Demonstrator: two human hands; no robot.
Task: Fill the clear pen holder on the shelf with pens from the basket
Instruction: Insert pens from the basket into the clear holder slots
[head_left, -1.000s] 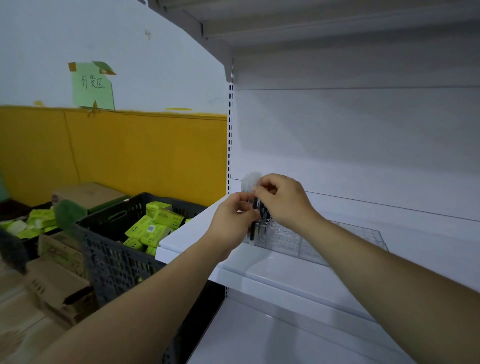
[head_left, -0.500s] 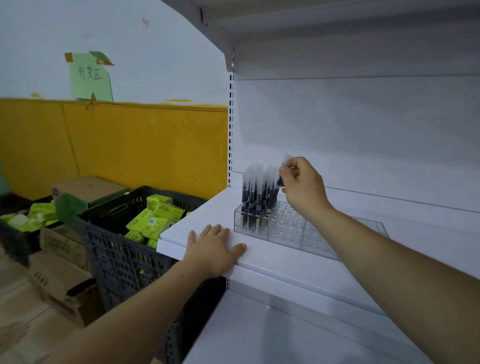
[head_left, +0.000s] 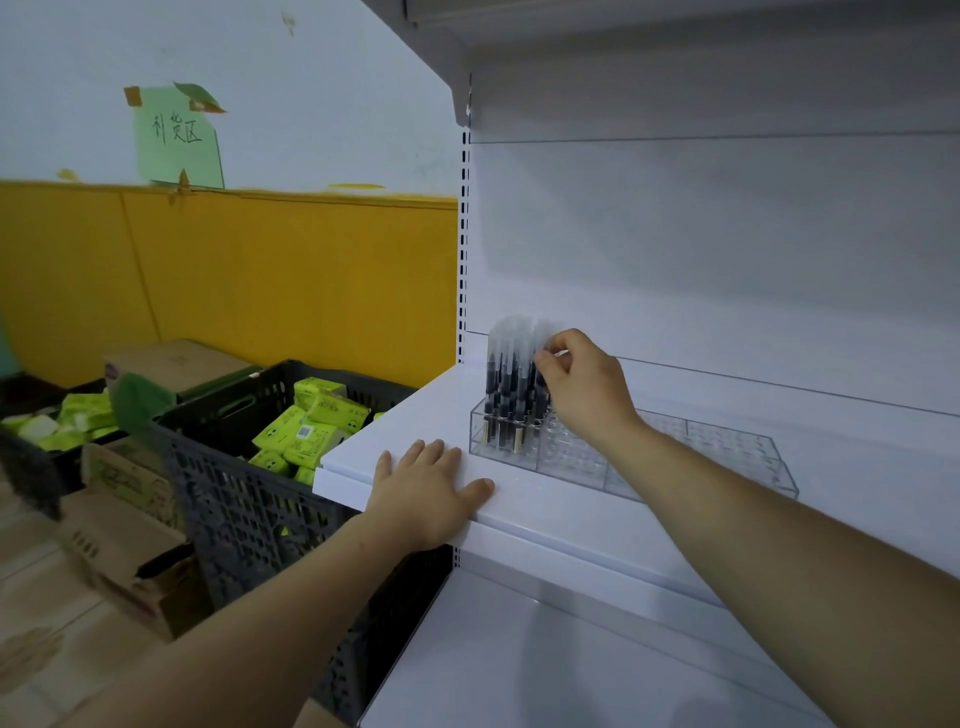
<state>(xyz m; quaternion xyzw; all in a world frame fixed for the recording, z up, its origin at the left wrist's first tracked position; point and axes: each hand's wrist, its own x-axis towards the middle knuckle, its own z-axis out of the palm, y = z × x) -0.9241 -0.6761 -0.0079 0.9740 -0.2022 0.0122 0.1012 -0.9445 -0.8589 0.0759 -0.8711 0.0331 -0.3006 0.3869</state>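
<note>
White shelf (head_left: 415, 410) with clear pen holder (head_left: 569, 454)

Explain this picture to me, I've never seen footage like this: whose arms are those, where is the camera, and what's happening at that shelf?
There is no machine here. The two bare arms belong to a person, and the single picture comes from a wide-angle camera worn on their head, looking forward and down.

The left hand lies flat, fingers straight, on the front edge of the white shelf. The right hand pinches the top of one pen beside a cluster of pens that stand upright in the left end of the clear pen holder. The holder's other slots look empty.

To the left of the shelf, a dark basket holds green packets, with cardboard boxes beside it. No pens show in the basket from this view.
</note>
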